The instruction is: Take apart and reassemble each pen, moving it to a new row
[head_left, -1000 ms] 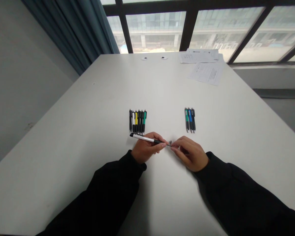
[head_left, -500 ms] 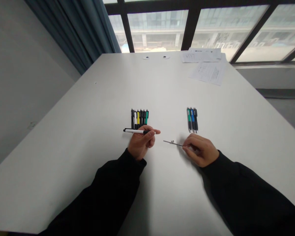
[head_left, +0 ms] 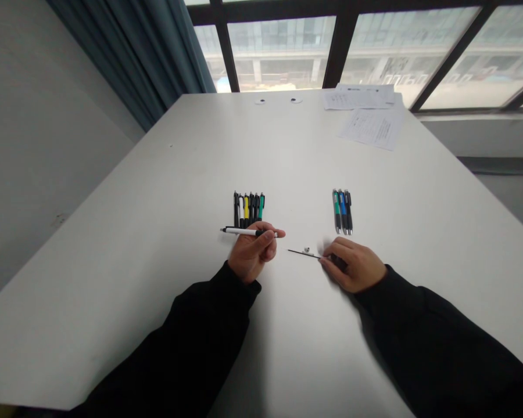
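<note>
My left hand [head_left: 253, 254] is closed round a white and black pen barrel [head_left: 239, 231], held sideways above the table with its clip end to the left. Between the thumb and fingers of my right hand [head_left: 352, 264] is a thin dark pen refill [head_left: 303, 253], pointing left toward the barrel and apart from it. Just behind the refill lie small silvery pen parts [head_left: 306, 250], too small to make out fully. Beyond my left hand several pens [head_left: 246, 208] lie in a row, black, white, yellow and green, their lower ends partly hidden by the hand.
Three pens [head_left: 342, 210], green, blue and black, lie side by side beyond my right hand. Paper sheets [head_left: 372, 125] rest at the far right of the white table [head_left: 157, 203]. Two small white oval pieces [head_left: 295, 101] sit near its far edge, before the window.
My right hand has shifted slightly left with the refill. My left hand keeps its hold on the pen barrel, almost unmoved.
</note>
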Demonstrator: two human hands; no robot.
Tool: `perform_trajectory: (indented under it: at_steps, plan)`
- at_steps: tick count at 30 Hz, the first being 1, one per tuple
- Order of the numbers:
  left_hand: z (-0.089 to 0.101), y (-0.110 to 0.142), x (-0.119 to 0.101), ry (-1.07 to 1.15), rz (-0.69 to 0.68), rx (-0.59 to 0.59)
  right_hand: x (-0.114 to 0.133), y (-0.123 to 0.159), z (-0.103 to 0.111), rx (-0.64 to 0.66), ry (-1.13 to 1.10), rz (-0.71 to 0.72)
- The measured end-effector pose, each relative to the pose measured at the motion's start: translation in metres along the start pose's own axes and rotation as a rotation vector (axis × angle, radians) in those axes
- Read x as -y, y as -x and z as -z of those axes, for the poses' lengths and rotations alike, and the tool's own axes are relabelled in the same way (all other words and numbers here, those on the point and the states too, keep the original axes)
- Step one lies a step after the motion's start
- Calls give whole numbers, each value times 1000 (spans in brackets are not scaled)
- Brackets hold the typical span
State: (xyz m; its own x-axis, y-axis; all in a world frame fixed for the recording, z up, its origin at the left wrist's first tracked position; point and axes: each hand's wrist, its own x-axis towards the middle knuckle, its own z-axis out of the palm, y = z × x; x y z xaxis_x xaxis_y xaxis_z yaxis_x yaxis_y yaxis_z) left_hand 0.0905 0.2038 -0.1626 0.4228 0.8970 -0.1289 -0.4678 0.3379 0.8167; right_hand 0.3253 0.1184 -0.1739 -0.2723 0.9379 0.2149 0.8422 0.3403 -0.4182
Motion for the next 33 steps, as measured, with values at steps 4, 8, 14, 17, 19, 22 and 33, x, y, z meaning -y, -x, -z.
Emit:
perform_trajectory:
  at_steps: [4, 8, 14, 17, 19, 22, 33]
  plan:
    - [3, 1, 8, -37, -26, 51, 3, 0, 0, -85, -43, 14]
    - [-3, 7, 18, -231, 19, 152, 16, 3, 3, -210, -212, 76]
    - [-19, 18, 17, -515, 48, 270, 34, 4, 6, -279, -305, 249]
    - [-16, 17, 18, -545, 74, 248, 36, 3, 7, -294, -319, 233]
    - [-13, 16, 19, -540, 68, 241, 36, 2, 7, -281, -345, 211]
    - [-11, 15, 19, -560, 53, 272, 35, 2, 5, -259, -369, 193]
    - [17, 3, 5, -718, -49, 171, 3, 14, 14, -210, -324, 38]
